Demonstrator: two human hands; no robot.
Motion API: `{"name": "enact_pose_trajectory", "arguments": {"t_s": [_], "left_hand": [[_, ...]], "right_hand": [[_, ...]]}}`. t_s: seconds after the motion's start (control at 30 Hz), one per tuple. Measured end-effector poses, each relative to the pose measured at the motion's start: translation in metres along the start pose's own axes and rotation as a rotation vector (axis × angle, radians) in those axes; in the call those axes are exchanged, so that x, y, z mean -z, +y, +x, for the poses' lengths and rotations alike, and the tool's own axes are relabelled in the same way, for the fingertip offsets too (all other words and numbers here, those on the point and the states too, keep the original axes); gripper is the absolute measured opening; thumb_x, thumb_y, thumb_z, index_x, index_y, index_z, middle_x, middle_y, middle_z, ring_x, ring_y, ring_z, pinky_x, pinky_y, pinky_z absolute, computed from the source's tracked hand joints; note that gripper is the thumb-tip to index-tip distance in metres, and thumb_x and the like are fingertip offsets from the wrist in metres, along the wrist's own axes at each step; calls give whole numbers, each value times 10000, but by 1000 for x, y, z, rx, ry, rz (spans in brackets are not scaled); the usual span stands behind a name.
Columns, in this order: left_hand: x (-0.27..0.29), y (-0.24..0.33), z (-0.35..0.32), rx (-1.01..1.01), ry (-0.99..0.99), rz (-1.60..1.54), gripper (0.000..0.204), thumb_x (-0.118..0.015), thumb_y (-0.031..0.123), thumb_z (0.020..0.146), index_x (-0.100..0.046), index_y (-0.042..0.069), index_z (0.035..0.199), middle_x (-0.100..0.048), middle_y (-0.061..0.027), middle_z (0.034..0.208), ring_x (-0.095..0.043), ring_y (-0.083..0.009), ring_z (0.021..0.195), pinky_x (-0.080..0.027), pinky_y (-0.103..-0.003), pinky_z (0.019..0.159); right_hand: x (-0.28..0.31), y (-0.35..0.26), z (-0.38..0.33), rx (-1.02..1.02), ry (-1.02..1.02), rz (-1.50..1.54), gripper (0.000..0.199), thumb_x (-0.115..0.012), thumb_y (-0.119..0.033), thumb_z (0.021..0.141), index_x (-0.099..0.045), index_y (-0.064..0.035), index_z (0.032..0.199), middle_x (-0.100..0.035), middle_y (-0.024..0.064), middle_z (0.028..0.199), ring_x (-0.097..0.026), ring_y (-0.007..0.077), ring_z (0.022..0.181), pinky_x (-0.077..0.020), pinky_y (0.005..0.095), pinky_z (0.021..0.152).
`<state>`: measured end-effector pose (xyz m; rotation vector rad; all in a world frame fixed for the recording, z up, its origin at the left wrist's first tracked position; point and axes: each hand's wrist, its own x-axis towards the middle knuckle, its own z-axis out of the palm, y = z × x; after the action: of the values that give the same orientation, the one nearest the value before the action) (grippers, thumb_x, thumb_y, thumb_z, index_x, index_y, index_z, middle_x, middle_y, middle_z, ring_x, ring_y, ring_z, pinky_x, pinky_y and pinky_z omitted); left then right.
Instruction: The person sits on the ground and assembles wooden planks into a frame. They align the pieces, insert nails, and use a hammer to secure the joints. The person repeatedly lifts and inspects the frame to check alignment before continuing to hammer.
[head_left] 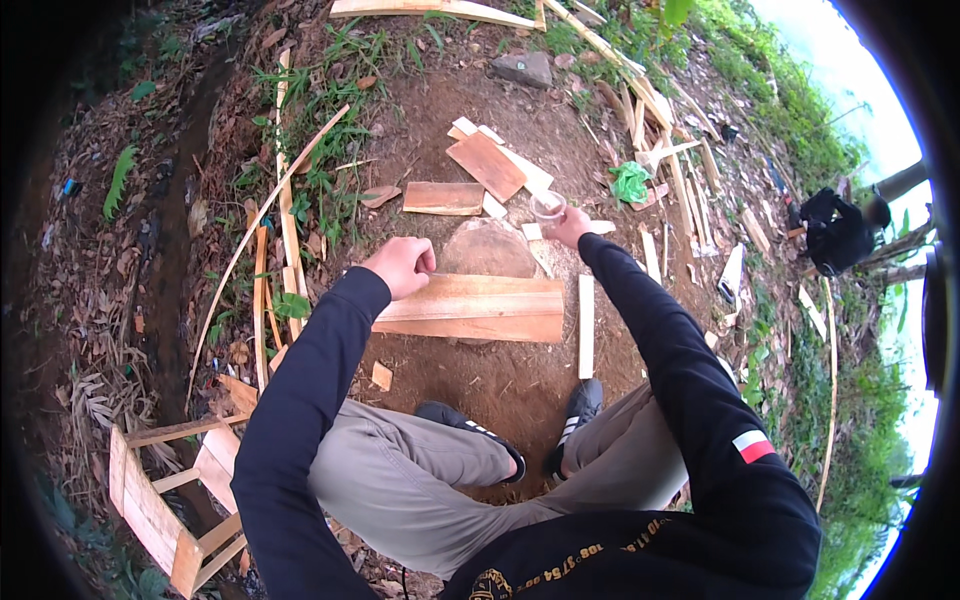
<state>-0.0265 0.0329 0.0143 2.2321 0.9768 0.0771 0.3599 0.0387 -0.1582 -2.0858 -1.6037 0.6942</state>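
Reaching far w/ the right hand, fingers curl round a clear plastic cup beyond the stump; left hand is fisted at the plank (cup looks flimsy, so grip lightly, keep it upright).

Your right hand held a clear plastic cup by its near side, upright, open mouth up, just above the dirt at the far edge of the flat stone. Your left hand, closed in a loose fist, rested at the left end of the pale wooden plank, which lay flat across the stone's near side.
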Motion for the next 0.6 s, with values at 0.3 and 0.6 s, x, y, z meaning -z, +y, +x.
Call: {"name": "enact_pose_trajectory", "arguments": {"t_s": [0.3,0.6], "left_hand": [[2,-4,3,-66,15,-29,162,-678,-9,750,-606,12,894,-647,-101,831,-650,-211,778,-530,-335,712],[1,-25,-8,44,-59,204,114,-678,74,809,-705,26,909,-700,-131,827,-688,-256,798,-541,-364,747]], "right_hand": [[-15,-31,18,160,144,-292,588,-700,-37,678,-540,-152,1232,-498,208,1219,-543,418,1109,-486,485,906],[67,-113,-43,679,-46,-170,256,-682,-231,798,-622,-61,980,-637,162,951,-647,352,896,-524,445,774]]}}
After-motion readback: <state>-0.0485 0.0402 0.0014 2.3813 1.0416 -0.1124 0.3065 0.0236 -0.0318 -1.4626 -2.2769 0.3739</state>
